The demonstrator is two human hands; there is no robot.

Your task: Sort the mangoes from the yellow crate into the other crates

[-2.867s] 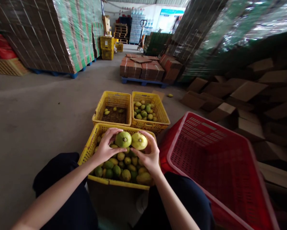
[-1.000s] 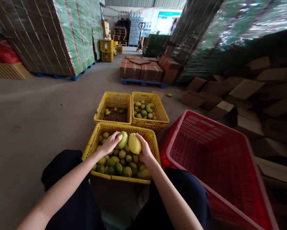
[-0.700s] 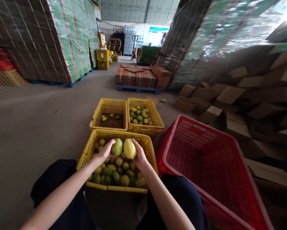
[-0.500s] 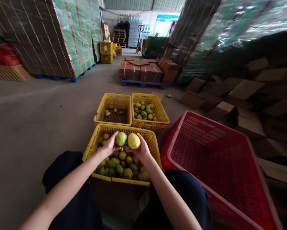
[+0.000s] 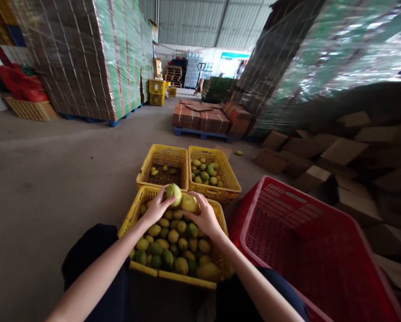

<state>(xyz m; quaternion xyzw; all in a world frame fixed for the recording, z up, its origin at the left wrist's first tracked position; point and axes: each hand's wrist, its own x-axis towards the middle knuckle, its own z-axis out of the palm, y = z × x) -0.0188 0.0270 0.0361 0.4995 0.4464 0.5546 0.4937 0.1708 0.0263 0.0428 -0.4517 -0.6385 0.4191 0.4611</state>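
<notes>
My left hand (image 5: 159, 206) is closed round a green lemon (image 5: 174, 194). Beside it, my right hand (image 5: 205, 215) grips a yellow lemon (image 5: 188, 203). Both fruits are held side by side above the far part of the near yellow crate (image 5: 183, 280). That crate is filled with several green and yellow lemons (image 5: 173, 235). Parts of its far side are hidden behind my hands. My knees flank the crate.
Behind stand a yellow crate (image 5: 145, 169) with a few lemons in its bottom and another yellow crate (image 5: 232, 179) partly filled. A large red crate (image 5: 254, 250) stands at right. Flattened cardboard (image 5: 341, 147) is heaped beyond it. Boxes on a blue pallet (image 5: 203, 134) stand ahead.
Both lemons have been turned in my hands, and my right hand now covers its lemon more from above and the side. The view has tilted upward, so the crates sit lower.
</notes>
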